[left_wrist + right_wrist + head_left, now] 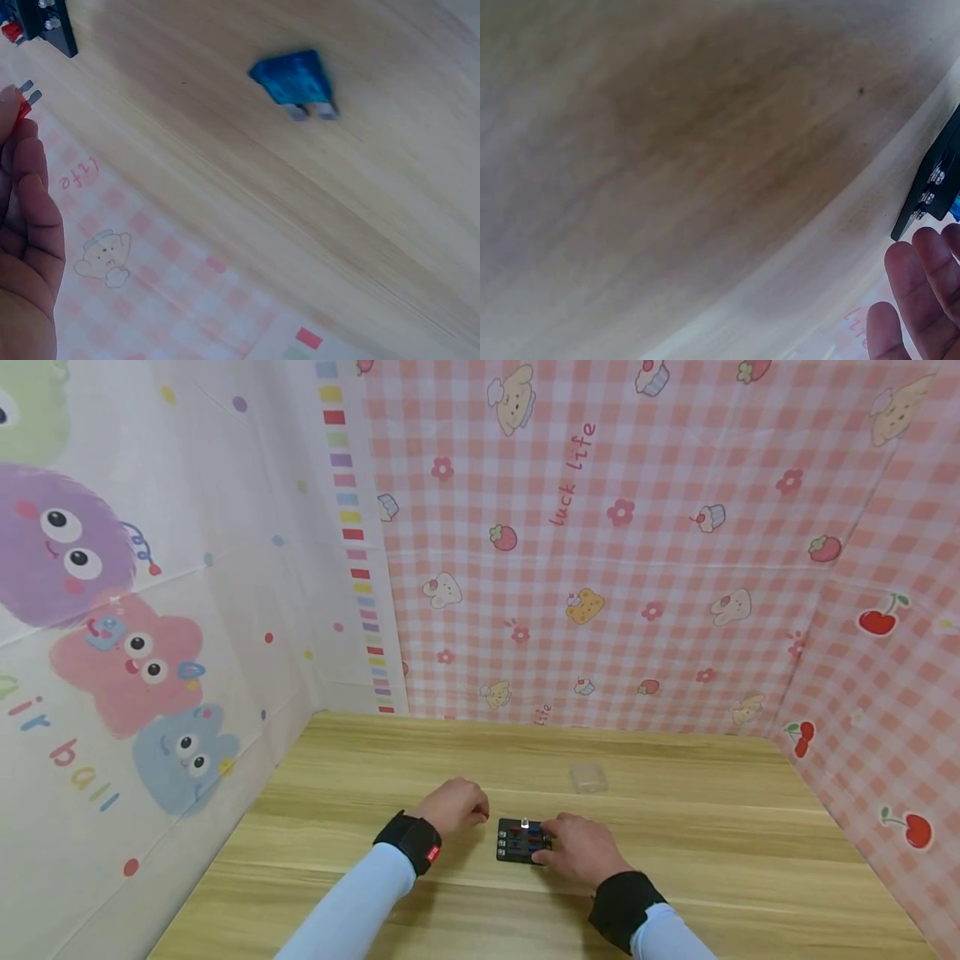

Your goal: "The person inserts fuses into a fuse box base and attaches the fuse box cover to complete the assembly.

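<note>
— Sleeves come first at the bottom of the head view, pale blue, with black wrist straps. Take the fuse block (522, 842) as the landmark: what sits to its left?

— To its left the left hand (453, 807) hovers over the wooden table (337, 777), knuckles up and fingers curled. In the left wrist view its fingers (26, 195) lie pressed together and pinch a small red fuse (21, 105), whose two metal prongs poke out towards the block. A blue fuse (294, 81) lies loose on the wood, well apart from the block on that side.

— And on the block itself?

— The right hand (581, 850) rests on its right edge, palm down, wrist angled in from the lower right. Its fingers (919, 281) are straight and close together, touching the block without wrapping it.

— What could go wrong?

— The red fuse is held only by its tip, so it could likely twist or drop if the pinch loosens. If the prongs meet the slot tilted, they may bend or miss. The right hand only presses, so a sideways push might slide the block.

— Anything beyond the block?

— A small clear box (588, 777) lies behind it, apart, towards the checked backdrop (637, 568).
</note>
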The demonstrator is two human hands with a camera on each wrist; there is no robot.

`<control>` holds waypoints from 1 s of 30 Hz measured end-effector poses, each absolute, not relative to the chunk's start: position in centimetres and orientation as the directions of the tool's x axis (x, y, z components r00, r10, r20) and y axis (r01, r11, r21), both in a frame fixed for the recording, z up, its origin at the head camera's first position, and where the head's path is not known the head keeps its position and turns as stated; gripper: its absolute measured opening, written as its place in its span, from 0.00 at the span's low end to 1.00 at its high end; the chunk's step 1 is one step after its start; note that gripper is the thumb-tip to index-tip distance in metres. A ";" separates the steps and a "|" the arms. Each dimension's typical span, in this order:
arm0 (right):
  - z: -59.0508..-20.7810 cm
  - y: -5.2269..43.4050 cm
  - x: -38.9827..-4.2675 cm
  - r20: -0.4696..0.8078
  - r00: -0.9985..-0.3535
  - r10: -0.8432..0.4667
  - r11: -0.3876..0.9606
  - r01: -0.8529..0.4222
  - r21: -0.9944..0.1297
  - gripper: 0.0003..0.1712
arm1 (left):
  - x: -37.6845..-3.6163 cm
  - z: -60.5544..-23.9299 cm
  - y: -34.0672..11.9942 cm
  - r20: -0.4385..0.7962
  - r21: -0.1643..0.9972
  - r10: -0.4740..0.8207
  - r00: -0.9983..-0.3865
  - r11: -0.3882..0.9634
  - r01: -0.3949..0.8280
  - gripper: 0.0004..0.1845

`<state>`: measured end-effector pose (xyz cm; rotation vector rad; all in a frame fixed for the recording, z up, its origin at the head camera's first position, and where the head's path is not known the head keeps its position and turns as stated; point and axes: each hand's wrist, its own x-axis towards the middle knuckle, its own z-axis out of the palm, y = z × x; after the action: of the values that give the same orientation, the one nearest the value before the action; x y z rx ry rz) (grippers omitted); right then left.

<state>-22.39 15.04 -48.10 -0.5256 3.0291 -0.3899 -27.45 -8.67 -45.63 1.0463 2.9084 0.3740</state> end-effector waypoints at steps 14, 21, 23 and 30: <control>-48.0 14.9 -22.5 0.024 -0.938 -0.347 0.905 -0.341 -0.256 0.28 | -27.2 -45.1 -7.1 0.043 0.262 0.639 -0.768 0.734 0.626 0.03; -48.0 15.0 -22.4 0.029 -0.934 -0.356 0.899 -0.351 -0.264 0.27 | -27.2 -45.3 -6.3 0.043 0.259 0.650 -0.758 0.726 0.637 0.02; -48.0 15.0 -22.4 0.037 -0.932 -0.361 0.896 -0.358 -0.265 0.27 | -27.2 -45.3 -6.2 0.050 0.257 0.658 -0.751 0.719 0.646 0.02; -48.1 15.1 -22.5 0.050 -0.926 -0.374 0.890 -0.373 -0.263 0.26 | -26.8 -45.2 -5.4 0.032 0.278 0.658 -0.752 0.717 0.639 0.02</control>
<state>-22.47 15.06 -48.07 -0.6035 3.0514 -0.4240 -26.84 -5.43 -45.24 1.0765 2.8471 0.4215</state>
